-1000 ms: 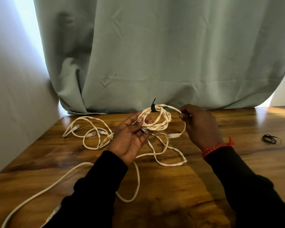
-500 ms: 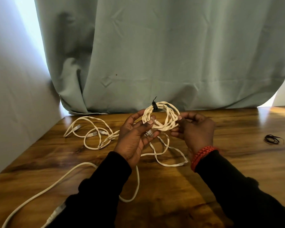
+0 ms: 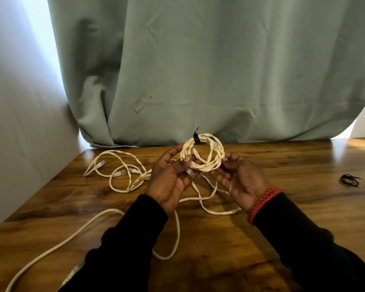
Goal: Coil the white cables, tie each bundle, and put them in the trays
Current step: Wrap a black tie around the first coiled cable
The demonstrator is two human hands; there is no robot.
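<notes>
Between my two hands, raised just above the brown wooden worktop [image 3: 282,218] at about its centre, I held the small coil of flat white cable [image 3: 202,152], already cinched at its twelve o'clock by a thin black tie [image 3: 196,138]. My left hand [image 3: 171,180] pinched the coil at its seven o'clock, thumb on the strands; my right hand [image 3: 240,182] cradled its five o'clock edge with loosely curled fingers. I judged the bundle light and limp, springy enough to loosen, so the tied point or the whole ring was the place to grip. Loose white cables [image 3: 122,175] sprawled at nine o'clock, and spare black ties [image 3: 349,179] lay at three o'clock. No trays showed.
</notes>
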